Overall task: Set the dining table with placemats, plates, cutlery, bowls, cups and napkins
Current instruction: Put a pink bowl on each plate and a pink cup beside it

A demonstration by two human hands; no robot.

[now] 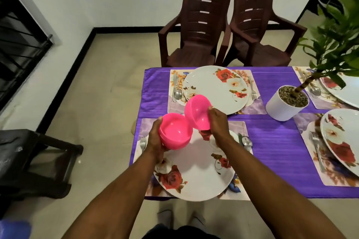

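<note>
Over round floral plate (196, 169) | left grip (155, 141) cups stacked glossy pink bowls (175, 135) | right grip (218, 120) pinches tilted bowl (196, 111)

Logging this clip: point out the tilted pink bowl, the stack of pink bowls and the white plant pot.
tilted pink bowl (196, 111), head view, inner wall
stack of pink bowls (175, 134), head view, inside top bowl
white plant pot (279, 109), head view, outer wall
</note>
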